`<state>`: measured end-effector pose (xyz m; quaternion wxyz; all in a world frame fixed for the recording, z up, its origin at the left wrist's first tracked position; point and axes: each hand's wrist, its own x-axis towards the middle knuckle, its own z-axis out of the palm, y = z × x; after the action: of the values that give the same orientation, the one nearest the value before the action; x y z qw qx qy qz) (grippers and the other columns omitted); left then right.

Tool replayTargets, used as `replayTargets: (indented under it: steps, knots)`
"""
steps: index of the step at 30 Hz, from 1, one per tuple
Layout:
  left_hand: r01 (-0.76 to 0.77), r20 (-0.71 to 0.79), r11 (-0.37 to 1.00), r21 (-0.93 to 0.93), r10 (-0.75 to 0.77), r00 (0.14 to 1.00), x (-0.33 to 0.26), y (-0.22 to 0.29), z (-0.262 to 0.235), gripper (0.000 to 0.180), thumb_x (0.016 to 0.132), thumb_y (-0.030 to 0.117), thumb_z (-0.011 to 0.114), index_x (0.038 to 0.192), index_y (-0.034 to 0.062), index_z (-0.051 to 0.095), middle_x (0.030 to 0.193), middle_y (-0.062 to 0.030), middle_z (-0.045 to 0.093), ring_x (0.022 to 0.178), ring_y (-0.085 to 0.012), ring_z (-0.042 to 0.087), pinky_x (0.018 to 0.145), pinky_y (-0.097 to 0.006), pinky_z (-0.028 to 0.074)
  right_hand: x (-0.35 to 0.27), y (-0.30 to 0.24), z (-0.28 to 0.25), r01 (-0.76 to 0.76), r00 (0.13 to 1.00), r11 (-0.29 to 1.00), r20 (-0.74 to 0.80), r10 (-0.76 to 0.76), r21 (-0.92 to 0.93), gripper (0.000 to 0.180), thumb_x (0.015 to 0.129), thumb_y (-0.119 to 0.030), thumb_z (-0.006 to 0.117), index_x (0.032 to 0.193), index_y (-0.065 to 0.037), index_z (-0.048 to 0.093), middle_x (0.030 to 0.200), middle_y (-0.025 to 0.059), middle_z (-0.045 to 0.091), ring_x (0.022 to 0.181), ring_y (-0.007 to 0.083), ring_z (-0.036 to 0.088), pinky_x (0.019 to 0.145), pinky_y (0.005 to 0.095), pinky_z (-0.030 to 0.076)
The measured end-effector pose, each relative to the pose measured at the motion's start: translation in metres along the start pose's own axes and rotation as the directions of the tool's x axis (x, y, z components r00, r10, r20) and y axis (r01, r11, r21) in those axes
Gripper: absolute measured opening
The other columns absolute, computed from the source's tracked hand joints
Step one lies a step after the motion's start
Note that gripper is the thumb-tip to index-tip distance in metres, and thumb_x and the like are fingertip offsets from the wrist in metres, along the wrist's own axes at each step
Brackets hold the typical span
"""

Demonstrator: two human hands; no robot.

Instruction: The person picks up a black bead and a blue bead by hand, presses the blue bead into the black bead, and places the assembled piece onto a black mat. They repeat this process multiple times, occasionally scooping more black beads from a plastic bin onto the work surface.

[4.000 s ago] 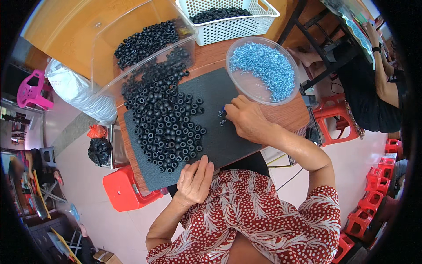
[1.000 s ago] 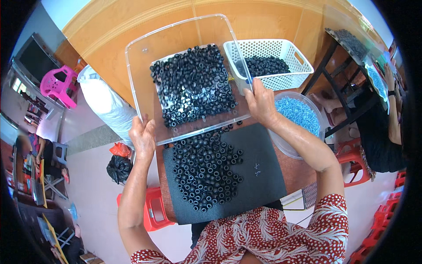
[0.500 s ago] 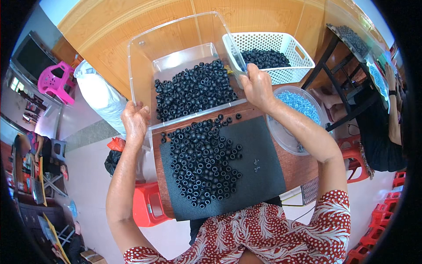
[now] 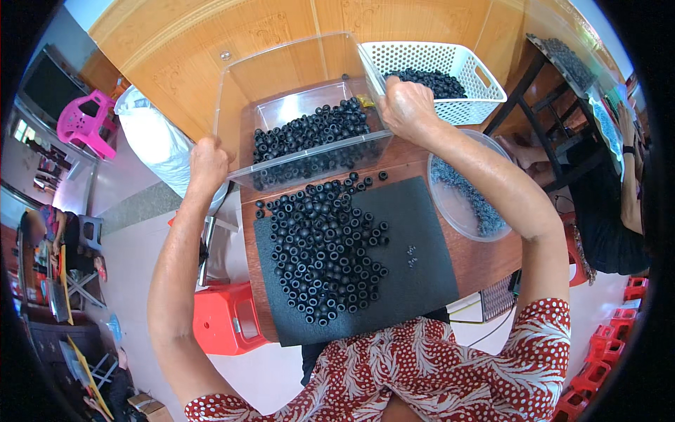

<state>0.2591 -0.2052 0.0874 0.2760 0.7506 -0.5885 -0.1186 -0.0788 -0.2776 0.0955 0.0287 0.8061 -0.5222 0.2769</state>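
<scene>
Apparently adjusting the clear bin (image 4: pixel 288 81) just beyond the black mat (image 4: pixel 404 225), with black beads (image 4: pixel 309 130) heaped inside toward the mat. Grasping its rim with fingers of both left hand (image 4: pixel 209 163) and right hand (image 4: pixel 409 107). Next, probably calls for steady support from both sides.

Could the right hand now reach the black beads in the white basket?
Probably not while the right hand grips the clear bin; otherwise the white basket is close by and open on top.

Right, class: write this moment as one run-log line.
left hand: holds clear bin | right hand: holds it too | black beads: in bin, on dark mat
</scene>
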Motion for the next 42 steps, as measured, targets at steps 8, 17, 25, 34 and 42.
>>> replayTargets:
  steps: [8,17,25,34,42]
  knots:
    - [-0.633,0.033,0.525,0.569,0.754,0.656,-0.001,0.063,0.001,0.029,0.072,0.011,0.063,0.093,-0.0092,0.057,0.085,-0.0287,0.062,0.091,-0.0383,0.061,0.079,-0.047,0.046,0.024,-0.030,0.005,0.530,0.834,0.843,0.235,-0.499,-0.092,0.014,0.065,-0.005,0.058,0.074,0.005,0.062,0.080,0.0246,0.064,0.080,0.0335,0.064,0.069,0.0432,0.050]
    - [-0.135,0.661,0.927,0.351,-0.143,0.736,0.034,0.062,0.033,0.052,0.087,0.045,0.053,0.089,-0.0052,0.065,0.089,-0.0254,0.064,0.092,-0.0361,0.062,0.079,-0.044,0.046,0.046,-0.034,0.052,-0.034,0.477,0.998,0.877,0.054,-0.043,0.059,0.083,-0.048,0.055,0.092,0.010,0.063,0.090,0.0287,0.063,0.086,0.0378,0.063,0.074,0.0448,0.050]
    - [0.154,0.780,0.986,0.057,-0.140,0.610,0.030,0.049,0.058,0.061,0.089,0.056,0.046,0.098,-0.0011,0.065,0.096,-0.0164,0.066,0.092,-0.0290,0.061,0.082,-0.040,0.044,0.036,-0.012,0.098,-0.240,0.395,0.954,0.916,-0.074,0.181,0.068,0.087,-0.054,0.050,0.108,0.009,0.058,0.109,0.0281,0.059,0.098,0.0403,0.059,0.077,0.0475,0.050]
    - [0.558,0.839,0.827,0.067,-0.349,0.418,0.011,0.076,0.065,0.066,0.090,0.058,0.039,0.127,0.0032,0.044,0.128,-0.0203,0.049,0.109,-0.0439,0.051,0.078,-0.068,0.042,0.032,-0.042,0.054,-0.613,0.297,0.788,0.941,0.160,0.059,0.079,0.087,-0.053,0.050,0.135,0.007,0.030,0.137,0.0319,0.031,0.112,0.0515,0.046,0.071,0.0626,0.051]
    - [0.623,0.810,0.744,-0.241,-0.200,0.551,0.016,0.058,0.087,0.059,0.096,0.049,0.027,0.132,0.0035,0.036,0.136,-0.0188,0.038,0.113,-0.0405,0.049,0.069,-0.065,0.050,0.032,-0.072,0.082,-0.767,0.319,0.618,0.938,0.136,0.171,0.090,0.084,-0.062,0.048,0.140,0.004,0.022,0.147,0.0241,0.017,0.130,0.0466,0.026,0.089,0.0690,0.036]
